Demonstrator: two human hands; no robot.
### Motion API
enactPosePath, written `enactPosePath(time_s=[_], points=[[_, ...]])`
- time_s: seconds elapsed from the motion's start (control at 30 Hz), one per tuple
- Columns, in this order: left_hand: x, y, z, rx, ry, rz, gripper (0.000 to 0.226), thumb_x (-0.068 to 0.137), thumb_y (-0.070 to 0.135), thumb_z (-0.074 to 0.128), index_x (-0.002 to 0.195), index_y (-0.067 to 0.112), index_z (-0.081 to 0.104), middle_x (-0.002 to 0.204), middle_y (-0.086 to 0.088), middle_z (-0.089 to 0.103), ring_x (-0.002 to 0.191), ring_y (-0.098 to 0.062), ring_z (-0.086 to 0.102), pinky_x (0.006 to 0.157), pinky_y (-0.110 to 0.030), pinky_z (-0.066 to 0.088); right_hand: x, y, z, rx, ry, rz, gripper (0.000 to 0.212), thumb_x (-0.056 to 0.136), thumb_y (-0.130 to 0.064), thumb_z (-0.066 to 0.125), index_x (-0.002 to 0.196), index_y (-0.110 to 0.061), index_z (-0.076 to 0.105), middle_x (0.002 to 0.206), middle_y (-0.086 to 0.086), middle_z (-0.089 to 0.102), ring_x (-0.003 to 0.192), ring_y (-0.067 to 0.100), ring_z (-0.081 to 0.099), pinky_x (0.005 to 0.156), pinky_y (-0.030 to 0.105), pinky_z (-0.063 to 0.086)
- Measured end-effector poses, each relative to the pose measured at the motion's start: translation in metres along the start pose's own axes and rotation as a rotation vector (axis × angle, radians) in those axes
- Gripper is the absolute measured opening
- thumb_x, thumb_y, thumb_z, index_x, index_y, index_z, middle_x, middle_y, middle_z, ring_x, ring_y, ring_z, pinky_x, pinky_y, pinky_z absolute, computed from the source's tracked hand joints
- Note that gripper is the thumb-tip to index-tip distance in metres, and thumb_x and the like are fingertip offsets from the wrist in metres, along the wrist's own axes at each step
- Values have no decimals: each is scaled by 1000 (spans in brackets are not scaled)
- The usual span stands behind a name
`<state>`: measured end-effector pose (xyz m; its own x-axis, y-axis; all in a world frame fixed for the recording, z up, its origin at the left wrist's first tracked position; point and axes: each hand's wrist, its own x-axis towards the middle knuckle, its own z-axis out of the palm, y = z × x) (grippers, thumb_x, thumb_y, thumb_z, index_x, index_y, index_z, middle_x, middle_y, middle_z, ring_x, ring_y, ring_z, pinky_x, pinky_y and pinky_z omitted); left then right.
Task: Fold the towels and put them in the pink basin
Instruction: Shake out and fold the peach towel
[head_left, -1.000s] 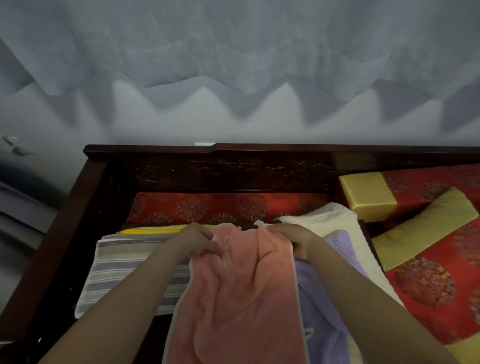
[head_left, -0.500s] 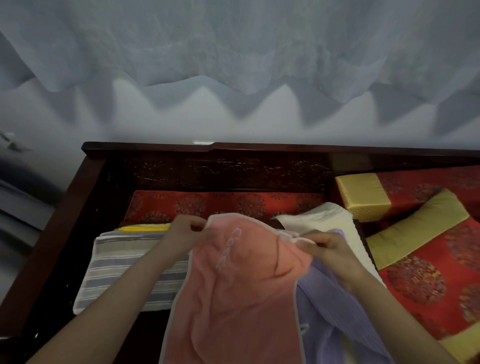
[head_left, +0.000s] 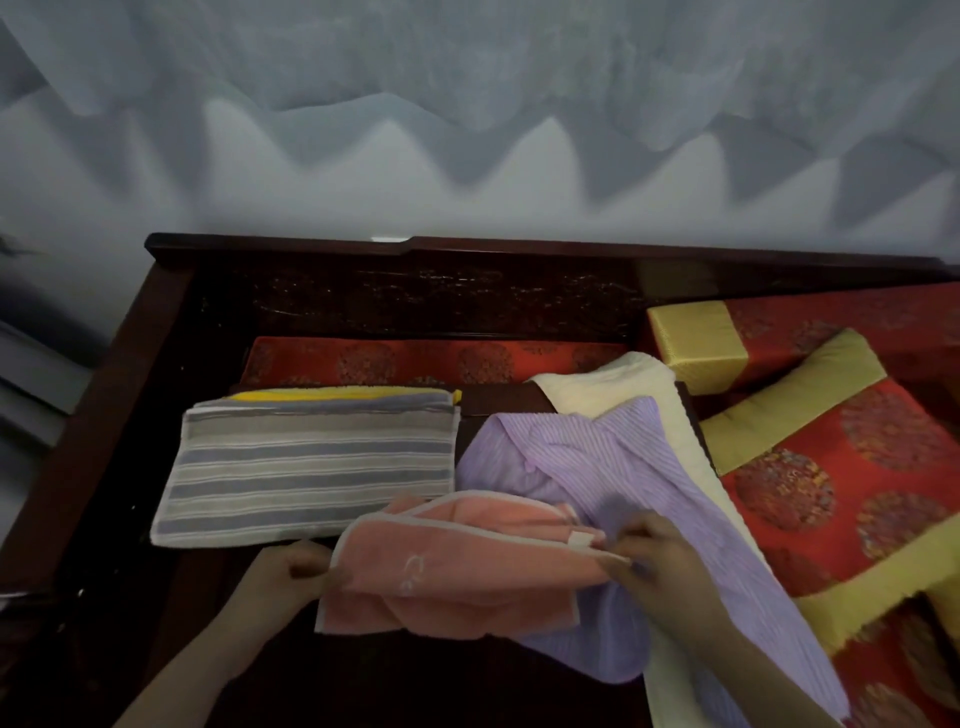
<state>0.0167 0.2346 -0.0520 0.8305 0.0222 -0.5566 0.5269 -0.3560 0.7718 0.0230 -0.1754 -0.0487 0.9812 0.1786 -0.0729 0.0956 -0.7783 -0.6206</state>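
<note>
A salmon-pink towel (head_left: 457, 566) with a pale border lies doubled over in front of me on the dark wooden surface (head_left: 415, 675). My left hand (head_left: 291, 571) pinches its left edge and my right hand (head_left: 652, 551) pinches its right corners. A folded grey-and-blue striped towel (head_left: 311, 467) lies flat to the left behind it, with a yellow towel (head_left: 332, 395) showing under its far edge. A rumpled lilac towel (head_left: 623, 478) lies on the right, partly under the pink one, on top of a cream towel (head_left: 613, 384). No pink basin is in view.
A dark carved wooden backrest (head_left: 467, 301) runs along the far side and a wooden arm (head_left: 93, 441) along the left. Red and gold patterned cushions (head_left: 841, 457) fill the right side. A pale curtain (head_left: 467, 104) hangs behind.
Both hands have drawn the pink towel's far edge back toward me, folding it in half. The striped towel and the lilac towel behind it are uncovered.
</note>
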Motion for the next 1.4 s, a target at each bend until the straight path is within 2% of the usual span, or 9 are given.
enactPosePath(time_s=[0.1,0.23,0.4,0.5,0.7,0.8,0.93,1.17,1.4], points=[[-4,-5,0,106,13,128,8,67,10,84,67,15,78,86,-10,72,83,-22,69,77,-27,52,-7,-18,-10,57,-150,-225,1,77,-30,69,76,-30,69,86,-16,64,84,0,59,73,17,46],[-6,2,4,103,93,166,13,68,23,84,63,15,76,77,-5,73,75,-17,68,73,-29,50,-3,-40,-22,482,-560,-95,6,79,-11,69,78,-17,70,77,-5,69,76,6,61,70,21,46],[-4,4,9,129,144,204,14,74,12,79,62,15,74,72,-4,72,71,-18,65,69,-25,47,25,-27,5,140,-128,-66,18,81,-37,56,76,-21,63,72,-10,60,68,2,55,65,26,44],[-6,4,9,75,137,195,15,72,6,79,67,19,75,80,-2,74,72,-16,66,67,-19,49,31,-24,15,-74,-132,-143,27,87,-46,45,82,-23,59,67,-20,53,63,-3,51,60,18,40],[-2,2,7,-66,156,162,17,74,-3,74,73,14,73,78,-5,74,72,-15,67,73,-28,53,31,-17,44,77,-91,124,34,86,-46,38,103,-22,56,79,-2,68,71,18,63,64,29,43],[1,-2,2,-218,234,53,12,80,-8,66,80,4,69,77,-7,73,78,-24,65,79,-42,52,28,-7,47,105,-6,244,25,81,-38,42,91,-18,55,67,-12,56,66,18,56,64,26,36],[5,-12,-4,-217,199,6,20,77,-7,68,66,9,64,74,-10,67,77,-24,59,77,-43,49,24,-4,49,64,-98,190,18,73,-53,50,75,-36,52,59,-18,55,58,-4,53,59,19,34],[-3,0,4,-94,15,156,19,74,24,76,86,10,74,92,-10,74,83,-18,67,79,-33,51,33,-6,47,1,-233,232,44,70,-51,64,112,-36,65,103,-9,72,95,9,65,84,29,50],[-8,0,2,-540,171,33,20,84,17,64,95,4,74,102,-16,73,97,-29,67,88,-41,50,42,-6,46,98,-226,338,25,76,-20,75,101,-23,72,79,-16,63,72,-1,58,72,13,44]])
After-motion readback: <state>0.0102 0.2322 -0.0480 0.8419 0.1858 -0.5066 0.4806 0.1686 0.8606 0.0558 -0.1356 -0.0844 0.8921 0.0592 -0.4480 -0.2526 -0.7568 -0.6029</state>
